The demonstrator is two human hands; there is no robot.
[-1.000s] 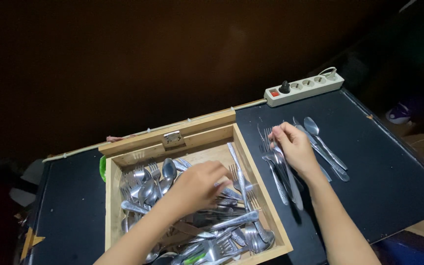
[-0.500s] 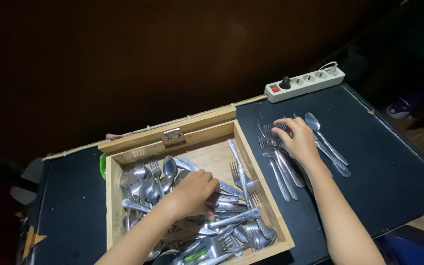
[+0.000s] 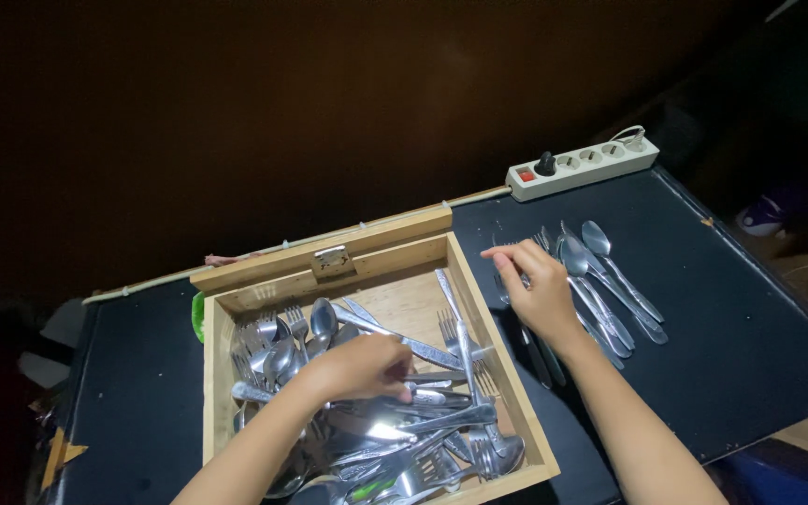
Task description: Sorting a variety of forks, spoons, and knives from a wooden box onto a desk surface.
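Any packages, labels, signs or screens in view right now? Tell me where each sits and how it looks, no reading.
No screens, signs or printed packages show.
Wooden box: open, rectangular, pale wood, on the dark table, full of loose metal cutlery.
Metal plate: small, silvery, on the box's back edge; whether it is a label or a latch is unclear.

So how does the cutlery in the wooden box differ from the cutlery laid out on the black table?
The cutlery in the wooden box is a tangled heap of forks, spoons and knives crossing at all angles; the cutlery on the table lies flat, roughly side by side. The box holds far more pieces than the table group. The left hand reaches into the heap, while the right hand rests over the table pieces. Both sets are shiny silver metal.
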